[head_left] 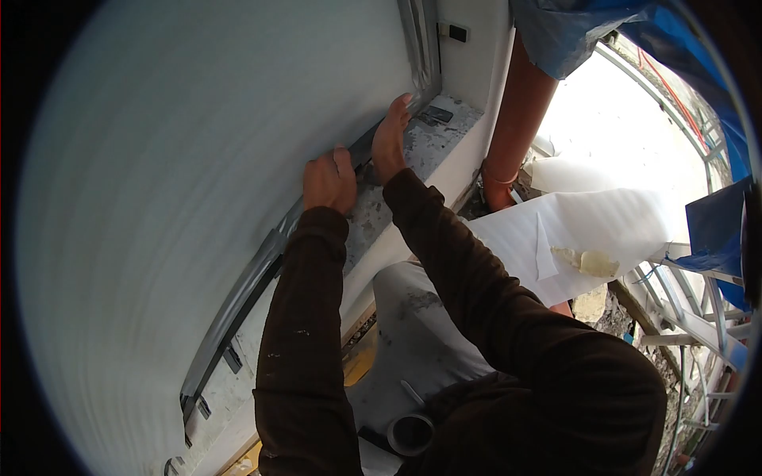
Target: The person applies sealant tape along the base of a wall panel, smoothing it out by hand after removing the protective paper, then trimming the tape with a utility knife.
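White translucent sheeting (198,143) covers the large panel on the left. Silvery tape (238,293) runs along its lower edge, above a ledge (369,218) spotted with grey. My left hand (329,182) has its fingers bent against this edge; whether it grips anything is hidden. Just to the right, my right hand (390,139) presses on the taped edge near the frame corner, its thumb stretched upward and nothing seen in it. Both hands are close together but apart.
A brown pipe (520,111) stands right of the ledge. Blue plastic (635,20) hangs at the upper right. White foam sheet (571,230) lies below the pipe, beside metal scaffolding (714,317). A round cup (410,433) is near my lap.
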A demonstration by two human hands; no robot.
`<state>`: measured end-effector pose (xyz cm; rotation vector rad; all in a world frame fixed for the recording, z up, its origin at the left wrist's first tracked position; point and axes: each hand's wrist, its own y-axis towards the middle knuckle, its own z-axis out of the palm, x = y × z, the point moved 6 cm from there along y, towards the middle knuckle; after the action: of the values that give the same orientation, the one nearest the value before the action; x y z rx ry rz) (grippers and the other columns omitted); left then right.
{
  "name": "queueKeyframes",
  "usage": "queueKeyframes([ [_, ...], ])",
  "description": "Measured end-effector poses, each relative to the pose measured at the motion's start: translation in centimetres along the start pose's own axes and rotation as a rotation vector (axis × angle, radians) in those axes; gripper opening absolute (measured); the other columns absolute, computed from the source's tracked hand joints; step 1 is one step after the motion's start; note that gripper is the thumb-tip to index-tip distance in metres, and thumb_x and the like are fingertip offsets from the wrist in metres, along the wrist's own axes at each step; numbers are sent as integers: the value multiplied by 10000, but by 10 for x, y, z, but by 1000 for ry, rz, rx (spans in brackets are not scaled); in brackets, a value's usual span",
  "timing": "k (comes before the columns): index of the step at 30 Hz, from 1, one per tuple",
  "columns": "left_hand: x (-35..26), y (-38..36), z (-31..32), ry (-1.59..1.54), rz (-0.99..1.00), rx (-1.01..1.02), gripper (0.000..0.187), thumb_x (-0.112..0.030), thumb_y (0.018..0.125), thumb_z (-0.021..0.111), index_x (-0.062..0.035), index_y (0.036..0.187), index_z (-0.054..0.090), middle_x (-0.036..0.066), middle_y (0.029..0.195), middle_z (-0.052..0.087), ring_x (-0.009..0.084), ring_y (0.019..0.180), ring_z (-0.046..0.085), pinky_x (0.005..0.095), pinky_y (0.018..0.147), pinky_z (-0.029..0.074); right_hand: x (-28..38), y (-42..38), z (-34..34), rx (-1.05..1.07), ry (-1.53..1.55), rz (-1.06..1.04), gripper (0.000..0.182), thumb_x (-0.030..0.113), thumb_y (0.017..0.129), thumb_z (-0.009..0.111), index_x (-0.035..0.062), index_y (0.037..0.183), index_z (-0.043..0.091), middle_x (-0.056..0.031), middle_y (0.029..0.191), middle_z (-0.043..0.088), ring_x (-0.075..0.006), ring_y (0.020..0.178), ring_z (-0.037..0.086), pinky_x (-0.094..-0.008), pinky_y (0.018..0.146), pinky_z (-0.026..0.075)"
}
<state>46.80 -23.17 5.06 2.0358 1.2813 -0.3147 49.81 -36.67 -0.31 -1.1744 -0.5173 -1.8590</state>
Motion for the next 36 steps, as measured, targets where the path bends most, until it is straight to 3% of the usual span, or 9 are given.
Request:
queueKeyframes([
  [12, -2, -2, -1, -34, -18, 42, 495, -277, 984, 389, 76, 753, 646, 312, 756, 621, 505, 739, 597, 539, 754, 456, 45, 88, -37, -36, 140, -41, 1127, 820, 893, 181, -97, 1527, 18, -244, 1629, 2, -343, 1505, 98, -416, 1204, 104],
  [14, -5, -2, 0, -34, -7, 52, 496, -280, 987, 388, 73, 751, 644, 307, 749, 622, 501, 730, 597, 536, 750, 458, 49, 103, -44, -70, 243, -11, 990, 790, 917, 199, 80, 1585, 31, -136, 1655, 56, -299, 1511, 105, -390, 1207, 63],
  [19, -5, -3, -1, -29, 10, 69, 487, -282, 987, 390, 64, 759, 646, 300, 751, 626, 489, 719, 601, 531, 744, 463, 50, 150, -66, -32, 324, 29, 1045, 836, 874, 202, 102, 1582, -28, -139, 1659, 15, -279, 1529, 10, -356, 1206, 7],
  [22, -4, -3, 0, -16, 18, 58, 483, -283, 987, 390, 52, 752, 647, 293, 741, 626, 485, 716, 602, 530, 743, 465, 37, 172, -88, 49, 319, 219, 960, 781, 903, 262, 111, 1579, 129, -152, 1598, 213, -266, 1419, 296, -385, 1150, 245],
  [25, -1, -2, 0, -33, 26, 50, 482, -286, 987, 388, 37, 738, 645, 273, 719, 630, 477, 705, 605, 527, 742, 470, 37, 135, -106, 105, 310, 439, 842, 613, 958, 345, 50, 1560, 172, -95, 1107, 490, -238, 957, 503, -384, 904, 439],
  [27, -4, -3, -3, -37, 20, 48, 481, -287, 986, 391, 32, 729, 642, 264, 709, 632, 473, 699, 606, 524, 743, 472, 56, 109, -115, 41, 189, 86, 456, 357, 957, 461, 39, 1281, 504, -38, 797, 345, -183, 695, 376, -341, 686, 390],
  [30, -8, -6, -6, -41, 14, 62, 481, -291, 984, 397, 24, 714, 640, 248, 693, 636, 467, 689, 608, 519, 742, 478, 35, 136, -109, 224, 392, 220, 80, 170, 893, 500, 96, 863, 507, -16, 733, 329, -159, 658, 361, -339, 620, 334],
  [34, -8, -5, -6, -30, 26, 33, 481, -298, 979, 406, 20, 714, 650, 240, 686, 638, 463, 684, 612, 517, 741, 485, 24, 191, -103, 247, -324, -425, 201, 136, 840, 534, 149, 716, 376, -18, 723, 333, -171, 664, 361, -346, 624, 329],
  [36, -5, -4, -4, -16, 34, 21, 478, -298, 978, 408, 20, 721, 654, 245, 689, 637, 465, 686, 611, 518, 740, 485, 23, 197, -104, 251, -292, -328, 173, 138, 838, 533, 149, 726, 402, -16, 723, 336, -169, 663, 359, -346, 623, 330],
])
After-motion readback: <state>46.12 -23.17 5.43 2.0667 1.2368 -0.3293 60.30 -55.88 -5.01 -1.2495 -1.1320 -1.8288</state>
